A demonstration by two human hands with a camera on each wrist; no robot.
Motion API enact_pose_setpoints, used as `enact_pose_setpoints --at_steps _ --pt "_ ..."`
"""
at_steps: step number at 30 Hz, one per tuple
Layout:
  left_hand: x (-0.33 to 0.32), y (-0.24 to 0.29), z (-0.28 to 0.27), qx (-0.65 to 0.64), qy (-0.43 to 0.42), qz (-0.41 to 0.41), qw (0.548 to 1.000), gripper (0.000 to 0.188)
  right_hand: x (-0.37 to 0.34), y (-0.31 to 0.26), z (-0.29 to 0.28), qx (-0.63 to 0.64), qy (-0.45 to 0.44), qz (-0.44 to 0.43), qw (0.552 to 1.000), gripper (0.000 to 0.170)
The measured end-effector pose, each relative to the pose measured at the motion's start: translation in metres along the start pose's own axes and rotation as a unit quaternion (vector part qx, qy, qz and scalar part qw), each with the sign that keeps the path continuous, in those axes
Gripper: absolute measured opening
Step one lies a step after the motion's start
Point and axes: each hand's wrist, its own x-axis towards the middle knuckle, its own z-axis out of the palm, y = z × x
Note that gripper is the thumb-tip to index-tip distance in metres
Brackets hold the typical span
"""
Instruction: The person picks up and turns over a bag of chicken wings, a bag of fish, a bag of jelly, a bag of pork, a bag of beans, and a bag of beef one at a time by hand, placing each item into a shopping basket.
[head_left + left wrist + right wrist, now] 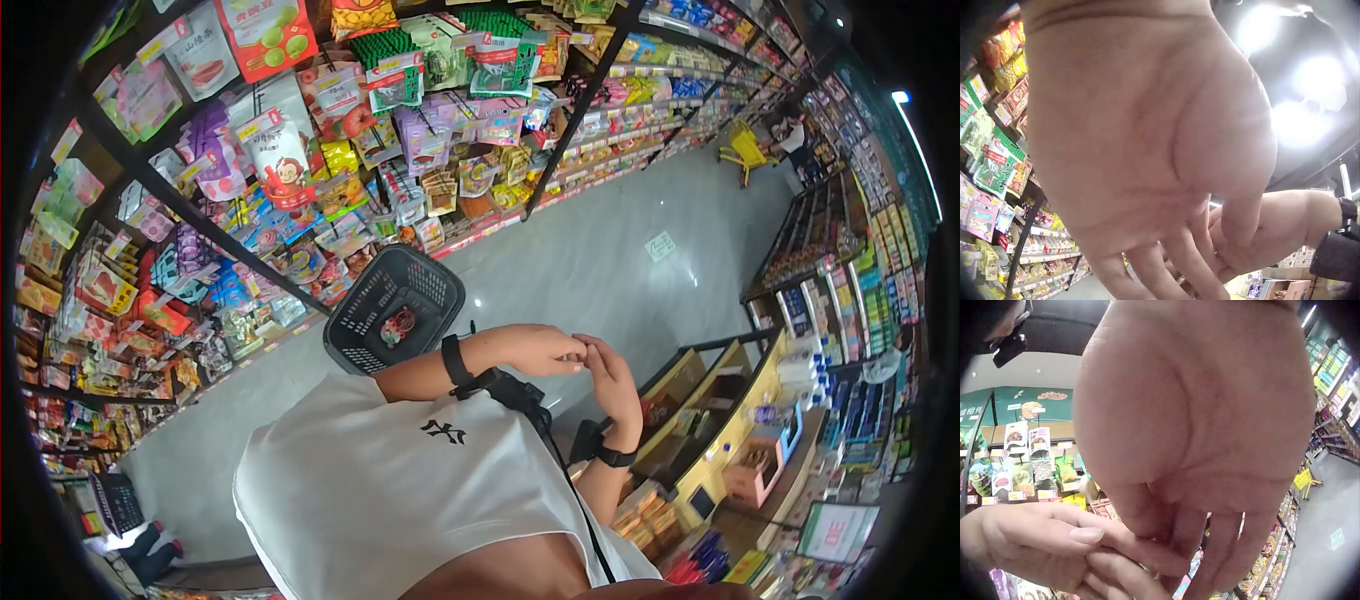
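In the head view both hands meet in front of the white shirt (400,480), the left hand (545,350) coming from the left and the right hand (612,385) from the right. Their fingers touch and overlap at the tips, and nothing shows held in either. The left wrist view has the left palm (1147,131) large, its fingers loosely bent against the right hand (1266,225). Similarly, the right palm (1204,419) fills the right wrist view, its fingers meeting the left hand (1054,540). A dark basket (440,285) with a small red package (398,325) inside is beyond the left forearm.
Shelves of hanging snack bags (425,140) line the left and top. Grey floor (600,240) runs between them and a wooden display unit (735,400) at right. Farther off are a yellow cart (745,147) and a person (793,138). Another person's legs (150,560) show lower left.
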Motion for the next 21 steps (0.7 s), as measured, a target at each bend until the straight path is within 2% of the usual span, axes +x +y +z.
enact_pose_setpoints --at_steps 4,6,10,13,14,17,18,21 --pt "0.042 -0.022 -0.02 0.013 0.044 -0.012 0.999 0.038 0.04 0.01 -0.041 0.027 0.017 0.021 0.999 0.031" --pt "0.053 -0.025 -0.026 -0.031 0.062 -0.032 0.997 0.039 0.063 0.018 -0.051 0.03 0.006 0.017 0.999 0.03" --pt "0.073 -0.04 -0.04 -0.094 0.12 -0.067 0.986 0.042 0.107 0.03 -0.068 0.057 -0.055 -0.005 0.997 0.027" --pt "0.093 -0.056 -0.05 -0.034 0.139 -0.11 0.984 0.041 0.15 0.043 -0.088 0.045 -0.116 -0.024 0.992 0.026" --pt "0.098 -0.055 -0.05 -0.051 0.19 -0.099 0.976 0.038 0.164 0.048 -0.097 0.026 -0.138 -0.034 0.99 0.025" --pt "0.115 -0.049 -0.06 -0.038 0.237 -0.127 0.962 0.034 0.199 0.039 -0.118 -0.006 -0.186 -0.063 0.98 0.022" --pt "0.122 -0.056 -0.055 -0.045 0.285 -0.1 0.952 0.033 0.21 0.04 -0.125 -0.002 -0.201 -0.074 0.977 0.022" --pt "0.134 -0.054 -0.053 -0.045 0.322 -0.131 0.937 0.036 0.246 0.037 -0.141 -0.013 -0.257 -0.098 0.961 0.023"
